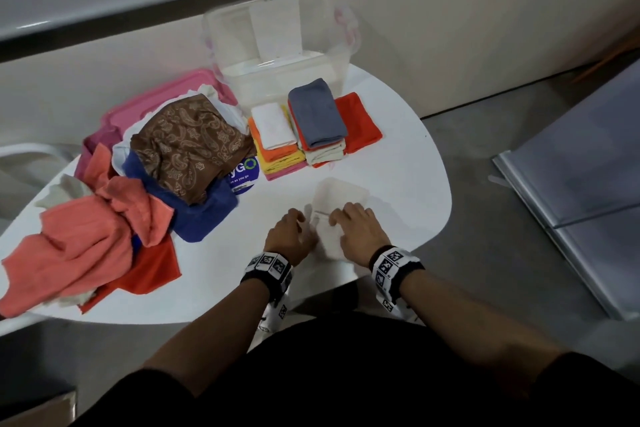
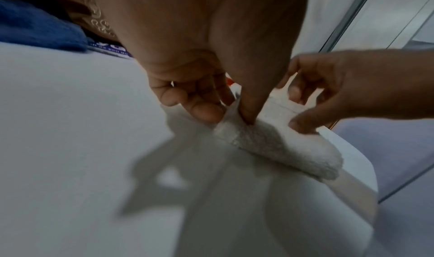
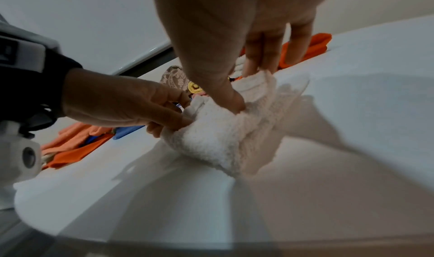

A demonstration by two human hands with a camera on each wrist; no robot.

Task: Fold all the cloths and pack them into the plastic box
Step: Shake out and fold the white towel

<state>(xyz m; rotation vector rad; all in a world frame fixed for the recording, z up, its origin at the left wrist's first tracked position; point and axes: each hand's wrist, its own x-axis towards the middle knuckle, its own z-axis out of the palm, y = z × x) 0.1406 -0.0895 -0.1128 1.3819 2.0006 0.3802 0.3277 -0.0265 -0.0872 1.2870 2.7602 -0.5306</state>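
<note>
A small white terry cloth (image 1: 341,194) lies partly folded near the front edge of the white table (image 1: 398,156). My left hand (image 1: 289,232) pinches its left edge between thumb and fingers (image 2: 204,112). My right hand (image 1: 356,225) grips its right side, with the thumb pressed into the cloth (image 3: 218,140) and the fingers (image 3: 258,64) curled over the far fold. The clear plastic box (image 1: 339,45) stands at the back of the table. In front of it are two stacks of folded cloths (image 1: 277,146), one topped by a grey cloth (image 1: 318,114).
A heap of unfolded cloths (image 1: 156,177), brown patterned, blue, coral and red, covers the left of the table. A pink lid (image 1: 166,100) lies behind it. A folded red cloth (image 1: 362,121) lies right of the stacks. The table edge runs just behind my wrists.
</note>
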